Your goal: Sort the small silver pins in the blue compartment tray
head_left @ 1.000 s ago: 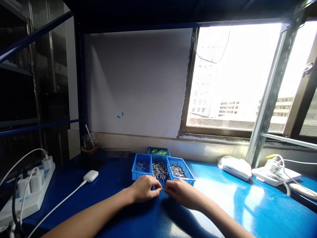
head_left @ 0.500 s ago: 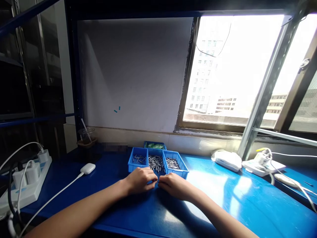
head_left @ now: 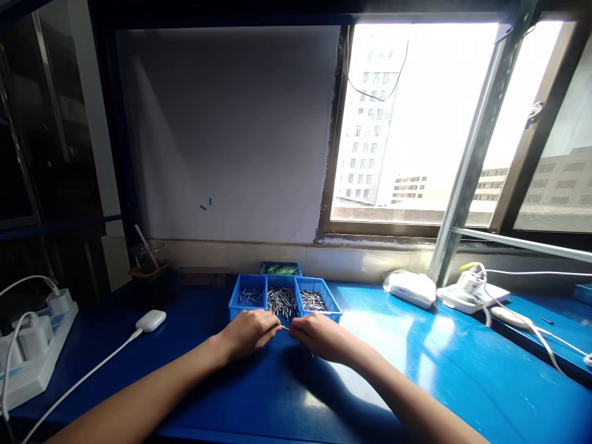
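My left hand (head_left: pixel 251 333) and my right hand (head_left: pixel 320 336) are both closed in a pinch, fingertips facing each other just in front of the blue bins. Between them, a thin, shiny metal pin (head_left: pixel 285 328) spans the small gap; its ends are hidden in the fingers. Close behind stand a left blue bin (head_left: pixel 235 299) with a few slim metal pieces, a middle bin heaped with dark, slender metal pieces (head_left: pixel 282 302), and a right blue bin (head_left: pixel 333 306) holding many short metal pieces (head_left: pixel 313 301). The exact kind of these pieces is too small to make out.
Behind the bins sits a blue box with green packets (head_left: pixel 280 269). A white charging case (head_left: pixel 151 320) on a cable and a power strip (head_left: pixel 46 376) lie left. To the right are a white device (head_left: pixel 411 288) and another power strip (head_left: pixel 467 299). A plastic cup (head_left: pixel 148 256) stands back left.
The view has swung a little to the right. My hands have drawn slightly apart, and the metal pin now shows between the fingertips.
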Demonstrator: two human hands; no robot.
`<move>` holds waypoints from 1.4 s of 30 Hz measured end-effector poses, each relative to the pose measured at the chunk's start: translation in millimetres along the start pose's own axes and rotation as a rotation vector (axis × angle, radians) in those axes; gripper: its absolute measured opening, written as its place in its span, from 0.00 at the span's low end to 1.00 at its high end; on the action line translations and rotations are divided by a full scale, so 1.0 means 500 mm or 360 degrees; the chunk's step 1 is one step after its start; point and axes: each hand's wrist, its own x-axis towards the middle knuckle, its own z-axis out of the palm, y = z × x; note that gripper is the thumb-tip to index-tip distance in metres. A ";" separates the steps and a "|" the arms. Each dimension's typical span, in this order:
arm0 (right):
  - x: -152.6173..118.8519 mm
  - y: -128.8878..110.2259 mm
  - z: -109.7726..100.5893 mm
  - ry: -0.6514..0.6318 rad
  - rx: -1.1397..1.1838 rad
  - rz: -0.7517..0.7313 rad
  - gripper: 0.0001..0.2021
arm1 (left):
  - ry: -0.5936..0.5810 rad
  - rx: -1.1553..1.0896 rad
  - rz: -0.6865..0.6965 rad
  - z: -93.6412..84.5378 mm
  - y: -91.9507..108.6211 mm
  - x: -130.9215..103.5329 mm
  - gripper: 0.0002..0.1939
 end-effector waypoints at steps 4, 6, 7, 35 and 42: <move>0.000 0.001 0.017 -0.0031 0.0076 -0.0151 0.14 | 0.0104 0.0058 0.0087 0.001 -0.003 0.002 0.09; 0.002 0.002 0.022 -0.0031 0.0070 -0.0183 0.15 | 0.0138 0.0103 0.0156 0.001 -0.003 0.003 0.09; 0.002 0.002 0.022 -0.0027 0.0051 -0.0169 0.15 | 0.0147 0.0125 0.0180 0.001 -0.003 0.003 0.10; 0.007 -0.001 0.030 -0.0025 0.0053 -0.0166 0.13 | 0.0054 -0.0066 0.0138 -0.015 0.003 0.002 0.12; 0.005 -0.004 0.020 -0.0090 0.0210 -0.0133 0.13 | 0.0018 -0.0136 0.0237 -0.032 0.012 0.002 0.11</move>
